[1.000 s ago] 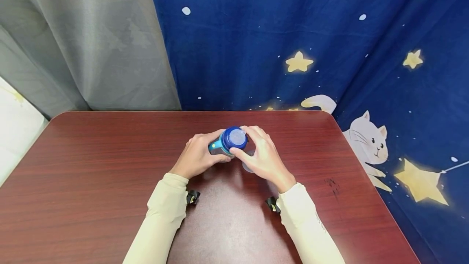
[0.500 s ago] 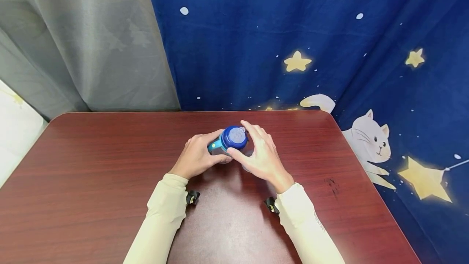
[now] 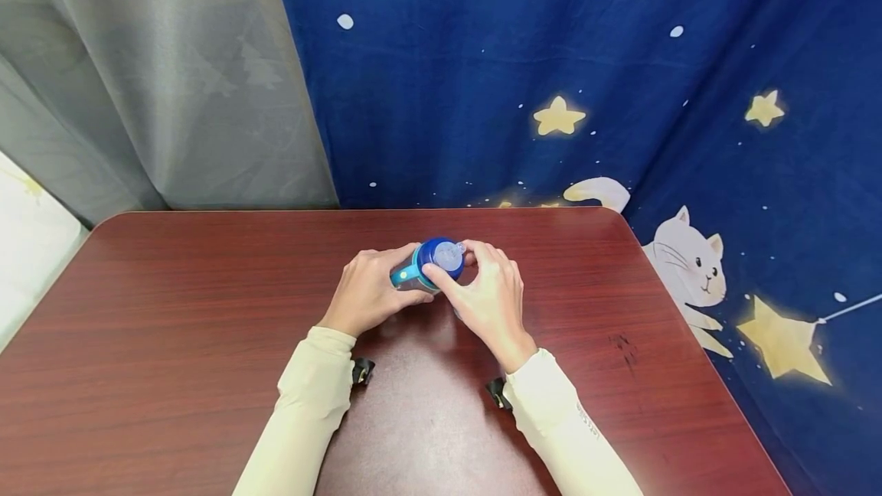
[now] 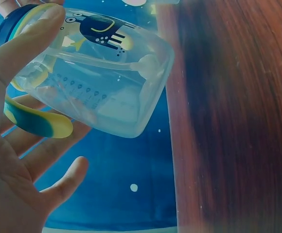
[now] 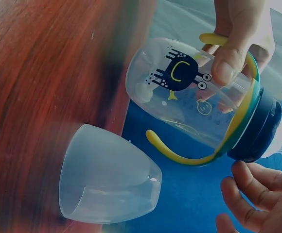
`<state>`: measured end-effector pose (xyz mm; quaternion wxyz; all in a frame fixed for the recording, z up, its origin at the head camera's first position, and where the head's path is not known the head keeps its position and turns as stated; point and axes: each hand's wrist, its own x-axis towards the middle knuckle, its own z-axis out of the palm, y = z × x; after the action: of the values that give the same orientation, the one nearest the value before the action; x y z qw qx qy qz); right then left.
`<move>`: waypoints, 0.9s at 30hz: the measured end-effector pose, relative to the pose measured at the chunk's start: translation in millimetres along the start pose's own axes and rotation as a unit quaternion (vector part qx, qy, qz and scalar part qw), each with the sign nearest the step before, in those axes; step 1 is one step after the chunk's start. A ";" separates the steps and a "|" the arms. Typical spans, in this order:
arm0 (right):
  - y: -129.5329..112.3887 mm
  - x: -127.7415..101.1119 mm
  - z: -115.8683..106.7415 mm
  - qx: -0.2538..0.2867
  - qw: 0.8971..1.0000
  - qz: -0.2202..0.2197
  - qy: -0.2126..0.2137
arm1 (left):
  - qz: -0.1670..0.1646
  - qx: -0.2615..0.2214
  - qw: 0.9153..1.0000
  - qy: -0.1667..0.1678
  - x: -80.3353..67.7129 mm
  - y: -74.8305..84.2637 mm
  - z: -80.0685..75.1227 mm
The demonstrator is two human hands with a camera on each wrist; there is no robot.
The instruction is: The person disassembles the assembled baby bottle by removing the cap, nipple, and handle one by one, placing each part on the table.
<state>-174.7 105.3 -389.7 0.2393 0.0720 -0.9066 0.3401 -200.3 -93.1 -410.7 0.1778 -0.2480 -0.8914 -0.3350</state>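
1. Grips the clear bottle [image 5: 189, 104], tilted above the table [image 3: 207, 343], in the left hand [image 3: 367, 291].
2. Pinches the bottle's blue collar [image 5: 258, 128] with the right hand [image 3: 492, 298].
3. Shows a translucent cover [image 5: 109, 177] standing on the table near the bottle.

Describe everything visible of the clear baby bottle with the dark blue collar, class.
The clear, plastic-looking baby bottle has a rounded body printed with a dark cartoon creature and measuring marks, a pale inner tube, a teal-and-yellow ring with two curved handles, a dark blue collar and an uncovered translucent teat. It looks tilted, teat up, over the reddish-brown wooden table; whether it rests there is unclear. The left hand holds the body; the right hand touches the collar.
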 end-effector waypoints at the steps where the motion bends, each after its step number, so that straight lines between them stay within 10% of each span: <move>1: -0.1 0.0 0.3 -0.002 1.000 0.001 -0.001 | -0.001 0.003 1.000 0.000 -0.1 0.0 0.1; 27: 17.0 6.5 -9.7 0.146 0.976 -0.121 -0.108 | 0.004 -0.055 0.998 -0.016 -2.8 1.7 1.8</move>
<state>-181.7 124.7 -390.1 0.1661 0.2516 -0.8523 0.4274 -197.4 -91.6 -412.5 0.1506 -0.2666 -0.8734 -0.3786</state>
